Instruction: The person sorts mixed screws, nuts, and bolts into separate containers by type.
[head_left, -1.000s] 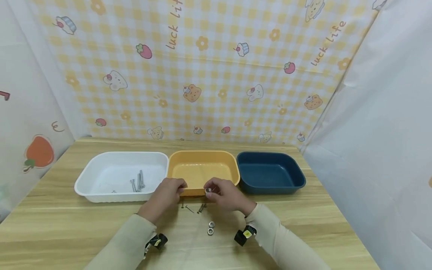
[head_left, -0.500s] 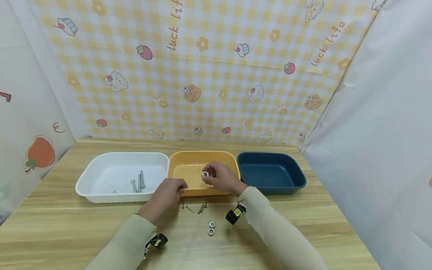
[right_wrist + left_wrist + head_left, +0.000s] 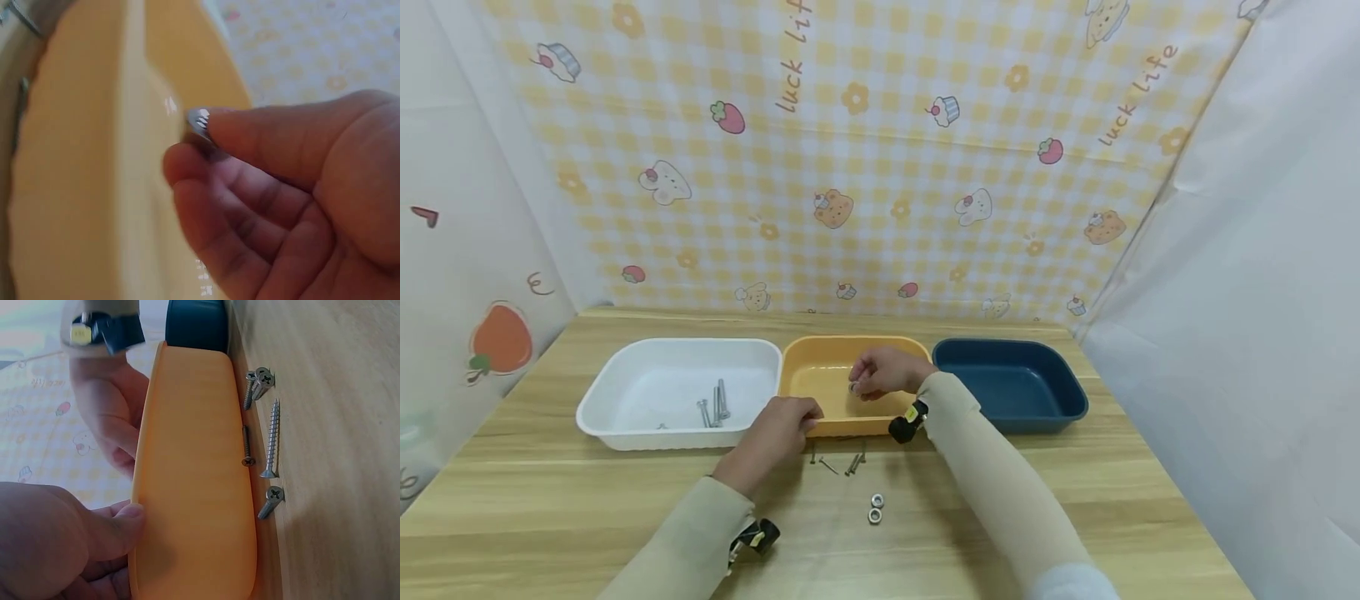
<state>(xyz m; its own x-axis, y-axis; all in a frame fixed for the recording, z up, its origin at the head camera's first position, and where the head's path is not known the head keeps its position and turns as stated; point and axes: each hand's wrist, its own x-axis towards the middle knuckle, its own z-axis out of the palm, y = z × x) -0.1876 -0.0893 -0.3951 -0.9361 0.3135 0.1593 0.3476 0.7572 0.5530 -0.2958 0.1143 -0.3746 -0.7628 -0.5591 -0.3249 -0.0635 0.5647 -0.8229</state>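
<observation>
My left hand (image 3: 778, 429) grips the front rim of the yellow tray (image 3: 850, 427); in the left wrist view its thumb (image 3: 130, 522) presses the outer wall while the fingers go over the rim. Inside that tray, above its floor, my right hand (image 3: 887, 372) pinches a shiny metal nut (image 3: 199, 122) between thumb and fingertips, partly hidden by them. Two more nuts (image 3: 875, 517) lie close together on the table in front. Several screws (image 3: 272, 440) lie along the foot of the tray's front wall.
To the left stands a white tray (image 3: 597, 417) with several bolts (image 3: 722, 402) in it. A dark blue tray (image 3: 1011, 392) stands at the right, beside the yellow one. A checked cloth (image 3: 880, 167) hangs behind the wooden table (image 3: 550, 500).
My right hand has moved forward from the yellow tray's front edge into the tray, carrying the nut. The left hand has stayed at the rim. The head view has shifted slightly.
</observation>
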